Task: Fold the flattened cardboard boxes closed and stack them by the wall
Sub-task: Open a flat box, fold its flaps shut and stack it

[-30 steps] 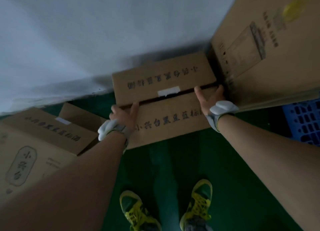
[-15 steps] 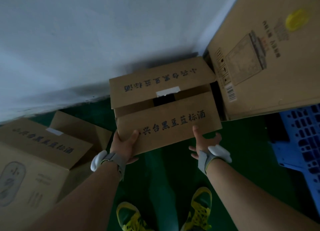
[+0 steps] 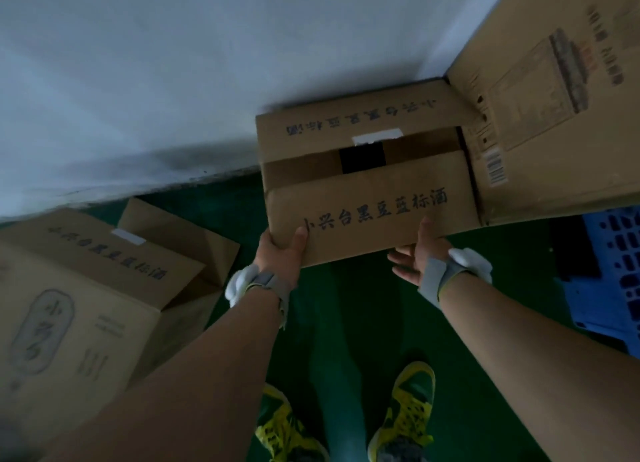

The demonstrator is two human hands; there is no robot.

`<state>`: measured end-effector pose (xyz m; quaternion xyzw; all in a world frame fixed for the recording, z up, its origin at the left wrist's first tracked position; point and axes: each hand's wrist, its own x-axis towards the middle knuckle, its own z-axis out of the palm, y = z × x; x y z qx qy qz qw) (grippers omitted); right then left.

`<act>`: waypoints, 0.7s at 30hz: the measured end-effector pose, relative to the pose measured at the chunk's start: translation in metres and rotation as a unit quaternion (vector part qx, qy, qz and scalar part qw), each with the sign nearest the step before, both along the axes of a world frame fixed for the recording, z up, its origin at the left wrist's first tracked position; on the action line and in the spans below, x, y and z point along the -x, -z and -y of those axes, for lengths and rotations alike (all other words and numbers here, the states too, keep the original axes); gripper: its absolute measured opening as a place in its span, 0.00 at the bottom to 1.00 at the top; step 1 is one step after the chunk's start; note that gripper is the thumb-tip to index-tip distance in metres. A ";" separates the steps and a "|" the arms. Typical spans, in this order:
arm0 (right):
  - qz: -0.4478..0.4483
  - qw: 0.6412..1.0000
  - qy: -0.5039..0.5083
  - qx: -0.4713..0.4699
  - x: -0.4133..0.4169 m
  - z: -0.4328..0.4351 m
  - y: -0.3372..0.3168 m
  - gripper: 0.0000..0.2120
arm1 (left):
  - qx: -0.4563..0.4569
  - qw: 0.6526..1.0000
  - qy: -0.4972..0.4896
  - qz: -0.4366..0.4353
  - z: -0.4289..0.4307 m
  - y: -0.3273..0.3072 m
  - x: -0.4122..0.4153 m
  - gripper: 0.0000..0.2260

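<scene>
Two cartons flank the green floor (image 3: 346, 305) by a pale wall (image 3: 173, 63): an open carton (image 3: 86, 305) at left, a tall carton (image 3: 554, 167) at right beside a blue crate (image 3: 616, 271). Between them, against the wall, is the cardboard box (image 3: 363, 170), flaps ajar. The left grip (image 3: 282, 250) clasps its near flap's corner; the right grip (image 3: 415, 257), fingers slack, only thumbs the edge.

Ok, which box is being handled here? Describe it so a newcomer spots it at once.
Find the pale wall meeting the green floor, follow it right to the tall carton in the corner. The box sits beside that carton, top flaps gaping under white tape. Unlike the similar printed box lying left, it has the left hand gripping its near flap and the right hand touching it.
</scene>
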<state>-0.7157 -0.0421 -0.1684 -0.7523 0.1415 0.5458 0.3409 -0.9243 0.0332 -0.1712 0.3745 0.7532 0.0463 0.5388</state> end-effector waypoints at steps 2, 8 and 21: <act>0.009 0.999 -0.036 0.032 0.016 0.001 -0.007 0.32 | -0.011 0.997 0.046 -0.058 0.006 -0.010 0.010 0.32; 0.009 0.985 -0.152 0.079 0.136 0.019 0.003 0.31 | 0.049 0.953 0.203 -0.218 0.023 -0.018 0.095 0.21; 0.008 0.858 -0.514 0.000 0.340 -0.040 0.037 0.28 | -0.076 0.936 0.259 -0.226 0.037 -0.007 0.266 0.23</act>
